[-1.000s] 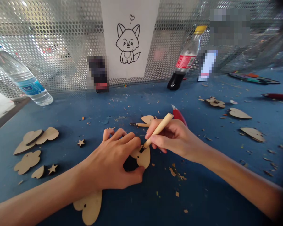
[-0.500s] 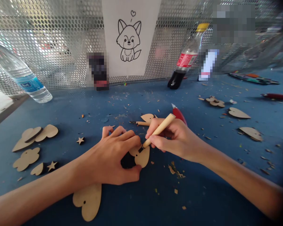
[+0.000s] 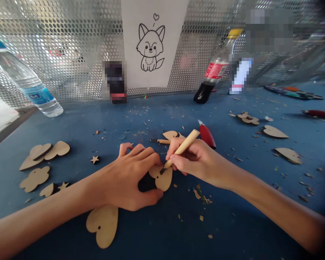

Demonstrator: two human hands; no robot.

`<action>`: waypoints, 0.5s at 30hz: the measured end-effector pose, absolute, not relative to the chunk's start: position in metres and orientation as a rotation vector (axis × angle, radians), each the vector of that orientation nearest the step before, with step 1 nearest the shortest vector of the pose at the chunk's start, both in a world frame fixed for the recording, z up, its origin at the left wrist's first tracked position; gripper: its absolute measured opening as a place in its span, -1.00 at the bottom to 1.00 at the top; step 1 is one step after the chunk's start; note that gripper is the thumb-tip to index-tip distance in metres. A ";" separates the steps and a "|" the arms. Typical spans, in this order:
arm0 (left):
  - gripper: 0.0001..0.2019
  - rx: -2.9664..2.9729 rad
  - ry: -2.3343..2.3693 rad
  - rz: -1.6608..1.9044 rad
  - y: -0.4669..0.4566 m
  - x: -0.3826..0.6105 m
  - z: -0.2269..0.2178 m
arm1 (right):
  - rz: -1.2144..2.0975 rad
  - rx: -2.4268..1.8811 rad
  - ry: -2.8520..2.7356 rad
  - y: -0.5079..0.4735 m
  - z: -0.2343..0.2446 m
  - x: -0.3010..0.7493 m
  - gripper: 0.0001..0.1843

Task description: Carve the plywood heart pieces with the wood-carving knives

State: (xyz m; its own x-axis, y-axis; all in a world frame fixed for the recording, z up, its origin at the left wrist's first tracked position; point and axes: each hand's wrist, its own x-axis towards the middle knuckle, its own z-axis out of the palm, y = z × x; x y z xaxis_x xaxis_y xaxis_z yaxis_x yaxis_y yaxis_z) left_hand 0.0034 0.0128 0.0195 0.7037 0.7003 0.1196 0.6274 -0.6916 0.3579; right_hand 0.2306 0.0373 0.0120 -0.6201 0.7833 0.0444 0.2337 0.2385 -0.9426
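Note:
My left hand [image 3: 135, 177] steadies a small wooden heart [image 3: 165, 180] with a dark hole in it, thumb at its near edge and fingers at its far edge. In my right hand [image 3: 199, 160] is a wood-handled carving tool [image 3: 185, 145], gripped like a pen and slanted. Its dark metal tip meets the face of the heart beside the hole. A larger wooden heart [image 3: 108, 229] lies partly under my left wrist. Just beyond my right hand rest a red-handled knife [image 3: 207, 136], another wood-handled tool [image 3: 162, 141] and a small wooden heart [image 3: 170, 134].
Wooden hearts [image 3: 58, 150], a flower shape [image 3: 35, 179] and a star [image 3: 95, 159] lie left; more cutouts [image 3: 274, 132] lie right among shavings. A water bottle [image 3: 40, 97] and a cola bottle [image 3: 212, 76] lean on the mesh, with a fox drawing [image 3: 151, 77] between them.
The whole view has shifted slightly. The carving tool's tip has moved a little on the heart, and more of the red-handled knife shows. Both hands keep their grips.

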 end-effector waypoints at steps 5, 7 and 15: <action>-0.81 2.556 1.120 0.566 0.019 0.001 0.023 | 1.241 -0.938 -2.084 0.038 0.015 0.233 -0.88; -0.76 2.564 1.118 0.603 0.023 0.000 0.023 | 1.187 -0.946 -2.112 0.038 0.016 0.233 -0.87; -0.68 2.740 0.897 0.585 0.027 -0.006 0.029 | 1.129 -0.997 -2.065 0.034 0.021 0.230 -0.76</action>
State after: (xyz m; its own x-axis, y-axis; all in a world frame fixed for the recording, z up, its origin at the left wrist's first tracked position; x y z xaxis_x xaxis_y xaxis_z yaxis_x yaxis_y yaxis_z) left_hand -0.0059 0.0272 0.0290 0.7375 0.6019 0.3063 0.5228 -0.7959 0.3051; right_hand 0.2301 0.0343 0.0212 -0.5545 0.8219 0.1305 0.3335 0.3631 -0.8700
